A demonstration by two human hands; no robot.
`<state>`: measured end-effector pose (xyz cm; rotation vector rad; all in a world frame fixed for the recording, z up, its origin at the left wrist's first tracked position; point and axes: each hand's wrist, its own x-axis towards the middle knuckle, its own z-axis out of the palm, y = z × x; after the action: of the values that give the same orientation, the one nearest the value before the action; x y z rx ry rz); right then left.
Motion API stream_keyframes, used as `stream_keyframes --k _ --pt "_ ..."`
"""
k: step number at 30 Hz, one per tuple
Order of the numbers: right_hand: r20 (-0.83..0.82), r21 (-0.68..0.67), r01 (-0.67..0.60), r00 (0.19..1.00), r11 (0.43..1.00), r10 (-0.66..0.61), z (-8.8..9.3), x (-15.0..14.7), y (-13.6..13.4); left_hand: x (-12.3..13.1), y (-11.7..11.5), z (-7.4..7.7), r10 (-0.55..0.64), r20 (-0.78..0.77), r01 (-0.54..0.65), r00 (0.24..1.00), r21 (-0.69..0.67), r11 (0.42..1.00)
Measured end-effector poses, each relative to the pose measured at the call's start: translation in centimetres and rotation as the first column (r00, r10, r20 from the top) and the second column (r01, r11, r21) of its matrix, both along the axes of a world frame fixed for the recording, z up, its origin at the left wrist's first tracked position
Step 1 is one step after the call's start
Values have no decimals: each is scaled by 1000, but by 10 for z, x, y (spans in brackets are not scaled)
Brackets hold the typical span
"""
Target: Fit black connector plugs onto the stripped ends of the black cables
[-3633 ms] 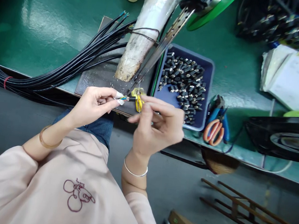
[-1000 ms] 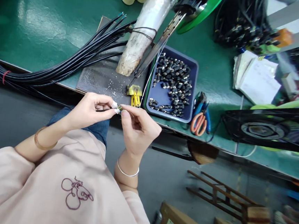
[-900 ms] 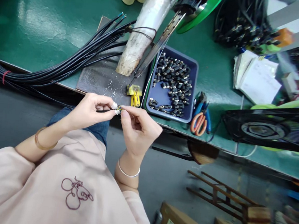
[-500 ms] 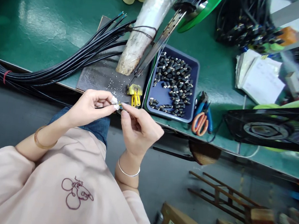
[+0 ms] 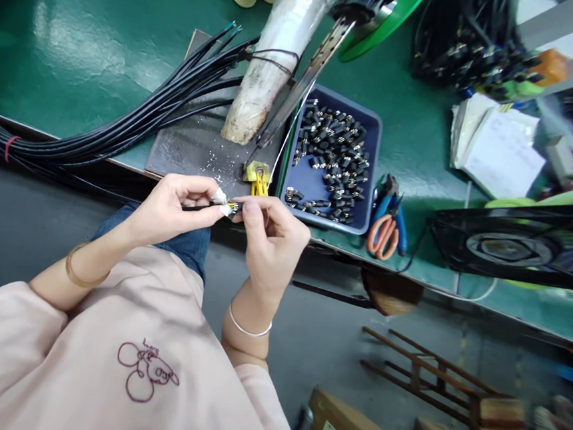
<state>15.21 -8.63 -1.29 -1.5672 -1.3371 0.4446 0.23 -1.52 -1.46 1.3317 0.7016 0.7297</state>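
Note:
My left hand (image 5: 179, 206), with white wrapping on its thumb and index fingertips, pinches the end of a black cable (image 5: 195, 207). Thin coloured wires (image 5: 232, 207), a yellow one among them, stick out past those fingertips. My right hand (image 5: 275, 234) is closed in a pinch at the tips of these wires; what lies between its fingers is too small to make out. Just beyond the hands, a yellow clip-like tool (image 5: 259, 180) sits at the table edge. Behind it the tip of a soldering iron (image 5: 268, 130) points down beside a whitish wrapped cylinder (image 5: 266, 73).
A blue tray (image 5: 375, 162) of small black connectors stands to the right, with orange- and blue-handled pliers (image 5: 386, 227) beside it. Bundled black cables (image 5: 139, 122) cross the left. Further right are papers (image 5: 503, 150) and a black fan (image 5: 514, 248). A wooden stool (image 5: 442, 382) is below.
My right hand has shifted slightly right and its fingertips have drawn back, showing more of the wire ends. My left hand stays nearly in place, holding the cable.

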Motion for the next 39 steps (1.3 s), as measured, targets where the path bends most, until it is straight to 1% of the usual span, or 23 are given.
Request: stream_keyframes --k 2,3,6,8,10,11,13,14,15,16,17,19,20,21,23,25,28,30,32,36,39 --pt "16 24 -26 1000 999 26 0 1 1 0 0 0 -1 -4 1 1000 2 1000" --pt "56 58 -21 998 998 18 -1 1 0 0 1 0 -1 -7 1 1000 0 1000" --pt "210 160 -6 977 987 -29 -3 1 -1 2 1 2 4 -17 -4 1000 -2 1000" --pt "230 195 15 971 981 -61 -5 0 -1 3 1 4 6 -18 -6 1000 10 1000" --pt "160 247 90 978 965 -132 -7 0 0 4 2 5 14 -21 -13 1000 12 1000" --pt "102 300 147 977 942 -185 -7 0 0 4 3 6 25 -23 -24 999 7 1000" --pt "-44 444 251 965 860 -259 -6 1 3 5 5 7 50 -24 -50 998 -2 999" --pt "-111 502 283 958 817 -263 -4 1 4 5 6 7 56 -23 -56 998 -2 998" --pt "-169 532 299 954 792 -247 -3 2 4 6 7 7 57 -22 -57 998 1 998" --pt "-214 526 300 952 796 -218 0 2 5 6 9 7 53 -22 -53 998 6 999" --pt "-247 479 288 951 829 -187 2 3 4 7 10 8 44 -24 -44 999 10 999" --pt "-277 331 240 949 913 -150 5 3 2 9 12 8 29 -31 -28 999 18 999" --pt "-277 268 222 950 937 -146 5 3 1 10 13 8 23 -34 -22 999 21 1000" --pt "-262 230 217 953 949 -154 4 2 0 10 15 9 18 -37 -17 999 24 1000" --pt "-190 222 237 962 946 -196 0 0 -1 12 17 9 14 -41 -13 999 31 999" --pt "-66 273 232 973 934 -222 -6 -1 0 14 19 9 16 -43 -14 999 33 999" --pt "170 347 137 964 928 -206 -15 -1 5 17 23 9 16 -36 -15 999 30 999" --pt "262 366 89 945 926 -195 -19 0 9 19 24 9 15 -33 -14 999 27 1000" --pt "280 383 70 941 921 -188 -20 1 12 21 25 8 11 -31 -11 999 24 1000" --pt "226 395 57 961 917 -157 -21 0 15 23 27 7 2 -34 -1 999 26 1000" --pt "212 386 67 964 920 -159 -22 1 17 24 28 6 1 -52 1 999 36 999"
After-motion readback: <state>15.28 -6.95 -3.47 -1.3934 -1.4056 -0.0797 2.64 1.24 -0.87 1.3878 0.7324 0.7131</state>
